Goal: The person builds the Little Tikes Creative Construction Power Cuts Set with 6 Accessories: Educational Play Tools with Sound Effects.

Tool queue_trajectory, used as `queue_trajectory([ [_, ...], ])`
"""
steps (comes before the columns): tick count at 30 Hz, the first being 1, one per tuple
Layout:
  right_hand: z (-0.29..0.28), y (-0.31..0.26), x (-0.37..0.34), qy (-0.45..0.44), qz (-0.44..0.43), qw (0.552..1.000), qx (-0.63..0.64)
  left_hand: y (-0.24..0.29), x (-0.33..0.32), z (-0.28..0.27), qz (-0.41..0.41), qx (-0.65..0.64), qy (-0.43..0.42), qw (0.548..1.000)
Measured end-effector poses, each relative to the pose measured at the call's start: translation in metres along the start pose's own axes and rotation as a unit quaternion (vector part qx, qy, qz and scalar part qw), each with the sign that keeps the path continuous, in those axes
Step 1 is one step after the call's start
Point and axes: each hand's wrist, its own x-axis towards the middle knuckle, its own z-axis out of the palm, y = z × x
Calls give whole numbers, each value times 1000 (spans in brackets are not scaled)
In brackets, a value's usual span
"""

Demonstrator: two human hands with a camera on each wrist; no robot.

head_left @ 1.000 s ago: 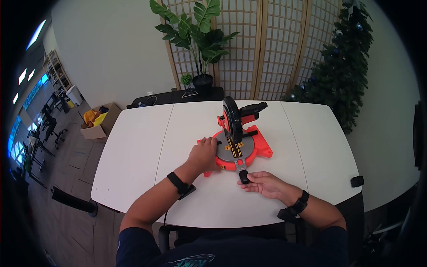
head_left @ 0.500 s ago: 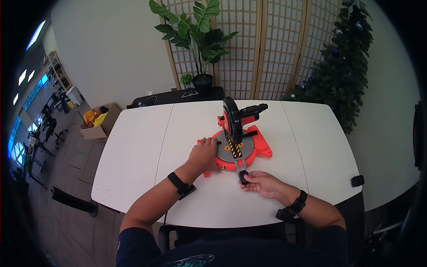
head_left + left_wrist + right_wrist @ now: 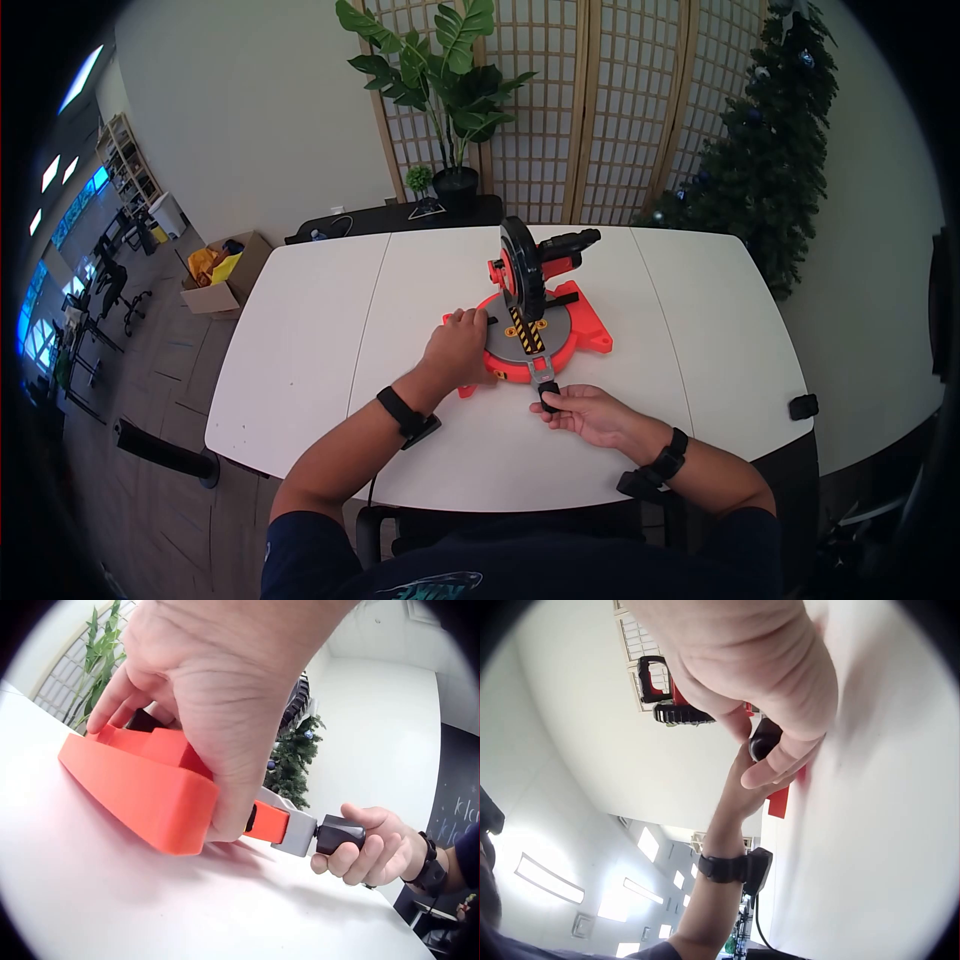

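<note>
A toy miter saw stands on the white table, with a red base, a grey round turntable and a raised black blade guard. My left hand grips the base's left side, its thumb toward the front and fingers over the top, as the left wrist view confirms on the red base. At the front, my right hand pinches the black knob on the grey arm between thumb and fingers. In the right wrist view the knob is partly covered by those fingers.
A small black object lies at the table's right edge. Behind the table stand a potted plant, a lattice screen and a decorated tree. A cardboard box sits on the floor at left.
The right thumb has shifted slightly left across the knob, and the right wrist has turned a little. The left hand and the saw's base have stayed in place.
</note>
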Motion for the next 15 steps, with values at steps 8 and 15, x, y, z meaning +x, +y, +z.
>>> queue_trajectory([
  [8,-4,3,0,6,0,998,59,1,1,-3,-1,6,-7,1000],
  [15,-1,-2,-7,-27,-22,995,94,-3,2,0,5,-7,-1,1000],
])
